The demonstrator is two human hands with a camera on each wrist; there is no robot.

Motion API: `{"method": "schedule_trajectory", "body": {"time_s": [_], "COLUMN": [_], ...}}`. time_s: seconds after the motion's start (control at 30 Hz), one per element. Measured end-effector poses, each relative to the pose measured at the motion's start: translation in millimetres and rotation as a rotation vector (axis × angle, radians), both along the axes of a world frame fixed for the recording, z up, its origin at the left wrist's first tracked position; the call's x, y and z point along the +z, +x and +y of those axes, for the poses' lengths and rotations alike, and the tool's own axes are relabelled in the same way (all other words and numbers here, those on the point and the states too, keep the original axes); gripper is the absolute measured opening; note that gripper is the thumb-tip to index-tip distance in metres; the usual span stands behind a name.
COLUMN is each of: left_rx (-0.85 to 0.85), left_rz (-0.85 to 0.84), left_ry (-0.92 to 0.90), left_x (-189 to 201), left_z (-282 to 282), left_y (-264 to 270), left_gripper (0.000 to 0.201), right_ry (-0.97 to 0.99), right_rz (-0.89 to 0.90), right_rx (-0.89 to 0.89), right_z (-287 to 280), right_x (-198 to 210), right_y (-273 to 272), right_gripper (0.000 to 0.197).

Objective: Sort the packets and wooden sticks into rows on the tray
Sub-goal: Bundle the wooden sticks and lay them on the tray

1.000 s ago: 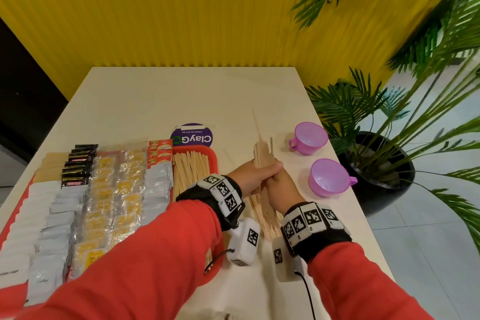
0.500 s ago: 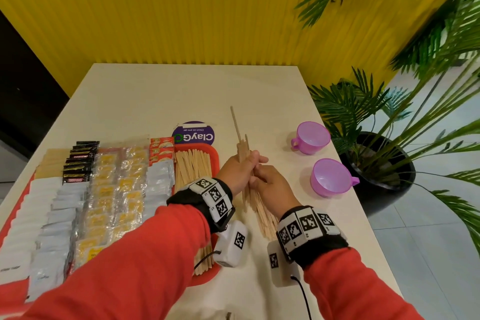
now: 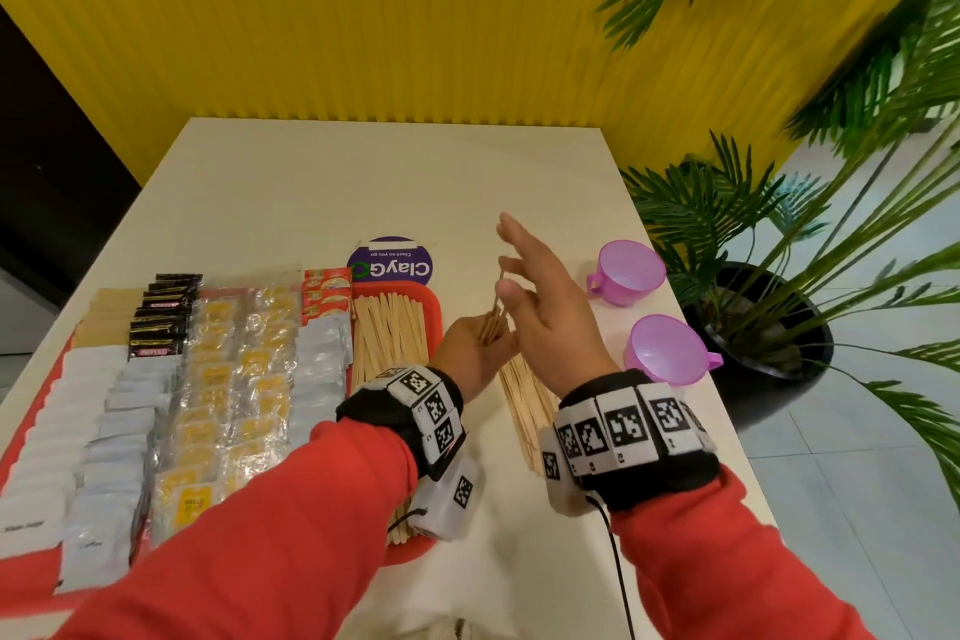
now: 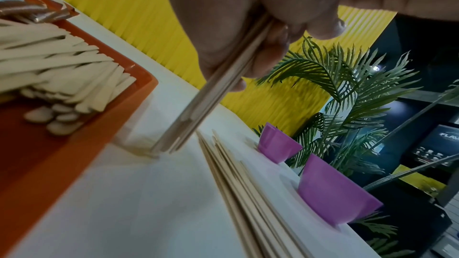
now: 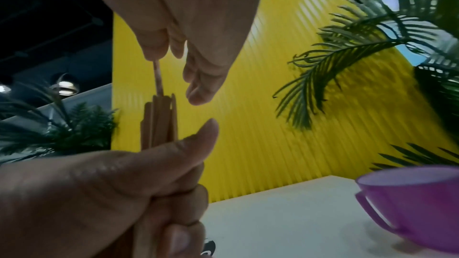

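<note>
My left hand (image 3: pixel 467 346) grips a bundle of wooden sticks (image 3: pixel 491 322) upright, their lower ends on the table just right of the red tray (image 3: pixel 435 299). The left wrist view shows the fingers (image 4: pixel 248 26) curled round the bundle (image 4: pixel 211 89). My right hand (image 3: pixel 540 296) hovers over it with fingers spread and straight; one fingertip (image 5: pixel 151 50) touches the top of a single stick (image 5: pixel 158 77) standing above the rest. More sticks (image 3: pixel 524 405) lie loose on the table under both hands. Flat sticks (image 3: pixel 387 333) and rows of packets (image 3: pixel 223 379) fill the tray.
Two purple cups (image 3: pixel 628 270) (image 3: pixel 665 348) stand to the right near the table's edge. A potted palm (image 3: pixel 753 343) is on the floor beyond that edge. A round purple sticker (image 3: pixel 389 260) lies behind the tray. A yellow wall backs the table.
My right hand let go of the bundle, rose and spread its fingers over the stick tops. The one tall stick now stands out less. My left hand keeps gripping the bundle.
</note>
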State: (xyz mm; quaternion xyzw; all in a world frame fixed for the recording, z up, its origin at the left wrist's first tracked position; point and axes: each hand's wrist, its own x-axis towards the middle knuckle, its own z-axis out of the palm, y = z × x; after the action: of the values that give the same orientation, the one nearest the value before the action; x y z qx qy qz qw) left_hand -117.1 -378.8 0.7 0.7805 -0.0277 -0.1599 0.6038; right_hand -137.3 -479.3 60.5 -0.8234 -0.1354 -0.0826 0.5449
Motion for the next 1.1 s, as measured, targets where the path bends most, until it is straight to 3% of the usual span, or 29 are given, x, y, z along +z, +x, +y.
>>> {"method": "schedule_trajectory", "body": {"time_s": [0.13,0.27,0.43,0.57,0.77,0.93,1.03,1.1], "left_rx": [0.045,0.048,0.030,0.043,0.013,0.068,0.003,-0.032], "left_rz": [0.021,0.041,0.068,0.073,0.065,0.064,0.048,0.062], "left_ry": [-0.027,-0.031,-0.016,0.001,0.237,0.376,0.476,0.488], "left_x": [-3.6,-5.3,-10.4,-12.7,-1.5,-0.9,-2.4,-3.0], "left_z": [0.7,2.6,4.4,6.2,4.1,2.1,-1.8,-4.2], "left_y": [-1.3,-3.0,-5.0,-5.3,-2.9,-3.3,-3.1,-3.4], "left_gripper": [0.047,0.048,0.044,0.041,0.032,0.038,0.028,0.039], "right_ry": [-0.074,-0.055,-0.174,-0.196,-0.400,-0.411,-0.524,-0.602], "right_rz": [-0.030,-0.006,-0.106,-0.088,0.112,0.160,0.172,0.179], "right_rx": [-0.077,-0.070,-0.056,-0.059,0.034,0.008,0.066,0.093], "right_z": [6.2,5.2,3.1,1.8,4.1,7.6,8.9,9.1], "right_x": [-7.1,-14.5,-24.9,-28.6,-32.9,-28.7,-25.0,-22.0], "right_y": [-1.7,-5.2,-3.6,-5.1,-2.9,-3.4,-2.6,-0.9], "right_gripper": [0.055,0.068,0.046,0.043,0.033,0.032,0.030,0.027]}}
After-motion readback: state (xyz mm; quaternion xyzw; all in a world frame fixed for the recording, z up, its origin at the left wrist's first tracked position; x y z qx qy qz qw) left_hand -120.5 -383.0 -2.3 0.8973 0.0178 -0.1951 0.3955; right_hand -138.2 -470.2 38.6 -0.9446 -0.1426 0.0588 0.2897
